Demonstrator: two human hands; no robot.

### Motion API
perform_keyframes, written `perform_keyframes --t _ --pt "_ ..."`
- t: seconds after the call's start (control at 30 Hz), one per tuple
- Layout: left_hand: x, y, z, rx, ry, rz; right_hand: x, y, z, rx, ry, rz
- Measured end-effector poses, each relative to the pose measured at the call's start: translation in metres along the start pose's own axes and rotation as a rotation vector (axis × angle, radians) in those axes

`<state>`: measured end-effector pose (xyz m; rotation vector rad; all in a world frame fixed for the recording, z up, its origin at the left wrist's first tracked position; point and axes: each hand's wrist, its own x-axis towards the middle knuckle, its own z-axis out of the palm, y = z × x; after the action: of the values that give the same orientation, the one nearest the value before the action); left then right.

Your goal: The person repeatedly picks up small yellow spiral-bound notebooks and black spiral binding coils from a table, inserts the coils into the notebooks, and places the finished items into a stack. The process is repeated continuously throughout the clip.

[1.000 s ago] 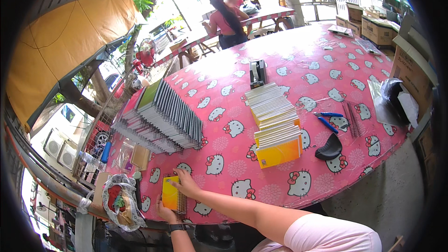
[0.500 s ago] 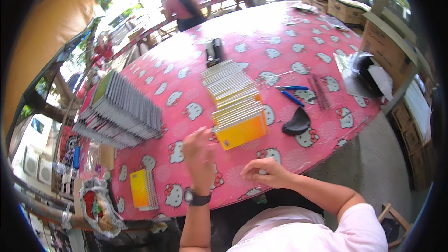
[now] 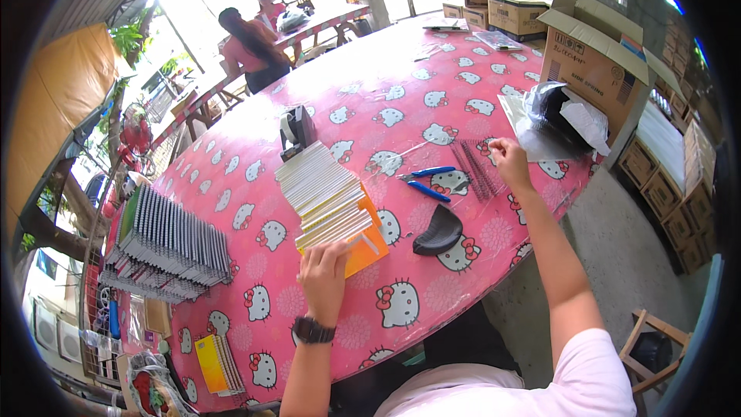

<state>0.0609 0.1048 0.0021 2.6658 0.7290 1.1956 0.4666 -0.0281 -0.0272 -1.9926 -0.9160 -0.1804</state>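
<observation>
Near the middle of the table, a leaning row of yellow-orange notebooks (image 3: 328,205) shows its white page edges. My left hand (image 3: 323,282), with a black watch on the wrist, is at the row's near end, its fingers closed over the edge of the front notebook (image 3: 369,256). My right hand (image 3: 509,161) reaches far to the right, fingers pinched together, beside several dark reddish spiral binding coils (image 3: 475,171). Whether a coil is between those fingers cannot be made out. Blue-handled pliers (image 3: 428,181) and a black curved piece (image 3: 438,232) lie between the hands.
Tall stacks of spiral-bound notebooks (image 3: 166,247) stand at left, with a few yellow spiral notebooks (image 3: 218,364) nearer me. Beyond the row sits a black tape dispenser (image 3: 296,131). Plastic wrapping (image 3: 567,120) and an open carton (image 3: 590,69) are at right. Two people sit farther back.
My left hand has come down onto the front of the notebook row. My right hand has moved from the near table edge out to the coils. The view has shifted right.
</observation>
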Motion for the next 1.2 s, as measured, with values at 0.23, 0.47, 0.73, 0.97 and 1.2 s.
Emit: perform_keyframes --t 0.23,0.47,0.73,0.97,1.2 --pt "-0.029 0.035 -0.023 -0.127 -0.139 -0.019 0.052 0.035 0.045 -0.386 -0.133 -0.277" --pt "-0.031 0.04 -0.022 -0.095 -0.079 0.087 0.036 -0.014 0.003 -0.059 -0.039 -0.202" --pt "-0.042 0.058 -0.038 -0.166 -0.111 0.127 -0.127 -0.149 -0.035 0.884 -0.8 0.002" --pt "-0.065 0.061 -0.035 -0.111 -0.097 0.092 -0.158 -0.159 -0.007 1.005 -0.805 -0.116" --pt "-0.064 0.064 -0.033 -0.122 -0.047 0.025 -0.168 -0.169 -0.008 0.551 -0.799 -0.305"
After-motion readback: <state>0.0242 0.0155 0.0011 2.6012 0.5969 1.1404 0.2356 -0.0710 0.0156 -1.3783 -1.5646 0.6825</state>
